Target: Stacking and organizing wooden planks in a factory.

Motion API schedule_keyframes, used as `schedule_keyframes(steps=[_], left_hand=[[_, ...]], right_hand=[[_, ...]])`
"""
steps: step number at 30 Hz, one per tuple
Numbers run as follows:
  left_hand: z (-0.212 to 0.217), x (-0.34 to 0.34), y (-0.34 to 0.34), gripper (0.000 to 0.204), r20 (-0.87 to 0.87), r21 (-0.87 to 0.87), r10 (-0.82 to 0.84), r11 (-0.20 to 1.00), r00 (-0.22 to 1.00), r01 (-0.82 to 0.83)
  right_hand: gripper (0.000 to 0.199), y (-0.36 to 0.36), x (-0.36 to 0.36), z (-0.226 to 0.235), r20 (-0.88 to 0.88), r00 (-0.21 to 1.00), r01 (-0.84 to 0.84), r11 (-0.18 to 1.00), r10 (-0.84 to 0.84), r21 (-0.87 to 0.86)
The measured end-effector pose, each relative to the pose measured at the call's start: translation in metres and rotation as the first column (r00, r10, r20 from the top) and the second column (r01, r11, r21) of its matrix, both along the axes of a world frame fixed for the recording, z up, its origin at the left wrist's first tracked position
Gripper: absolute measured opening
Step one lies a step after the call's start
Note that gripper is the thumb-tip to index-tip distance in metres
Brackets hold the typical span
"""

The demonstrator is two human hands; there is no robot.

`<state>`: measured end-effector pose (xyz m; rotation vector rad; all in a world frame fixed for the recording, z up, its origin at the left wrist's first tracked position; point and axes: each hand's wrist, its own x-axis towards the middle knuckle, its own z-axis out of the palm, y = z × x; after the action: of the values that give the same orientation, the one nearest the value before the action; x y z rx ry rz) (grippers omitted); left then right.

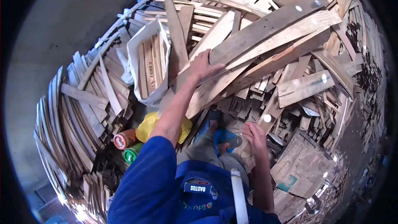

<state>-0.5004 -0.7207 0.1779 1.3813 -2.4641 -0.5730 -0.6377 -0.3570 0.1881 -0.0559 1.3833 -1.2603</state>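
Note:
My left hand (202, 67) reaches across a long grey wooden plank (265, 29), its fingers at the far edge and its thumb toward the near edge. The plank slants up to the right over the heap. Just beneath it lies a paler board (286, 37), and nearer to me a brownish board (286, 56). My right hand (254, 136) hangs lower, near my legs and beside an upright-leaning wood piece (271, 110). Its fingers are stretched out, with nothing visible in them.
A white sack (132, 58) holding wooden strips stands left of my left hand. Below it are a yellow bag (147, 126), an orange container (125, 138) and a green-lidded one (129, 156). Loose wood surrounds me; a worn wooden board (302, 161) lies at lower right.

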Motion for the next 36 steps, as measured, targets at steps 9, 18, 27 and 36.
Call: schedule_keyframes(steps=[9,18,27,36], left_hand=[[0.019,0.013,-0.071,0.1,0.043,0.701,-0.251,0.697,0.967,0.149],[0.177,0.034,0.069,0.087,-0.045,0.198,-0.325,0.924,0.945,0.327],[0.205,0.067,0.151,0.058,-0.11,0.574,0.1,0.819,0.989,-0.019],[0.168,0.045,-0.018,0.093,-0.24,0.678,0.215,0.735,0.947,0.005]], right_hand=[[0.055,-0.172,-0.009,0.014,-0.115,0.992,0.051,0.998,-0.054,-0.027],[0.092,-0.203,-0.071,0.049,0.531,0.796,0.567,0.666,-0.291,-0.485],[0.046,-0.2,-0.048,0.109,0.426,0.811,0.559,0.745,-0.4,-0.365],[0.074,-0.235,-0.117,0.148,-0.68,0.497,0.271,0.841,-0.539,-0.469]])
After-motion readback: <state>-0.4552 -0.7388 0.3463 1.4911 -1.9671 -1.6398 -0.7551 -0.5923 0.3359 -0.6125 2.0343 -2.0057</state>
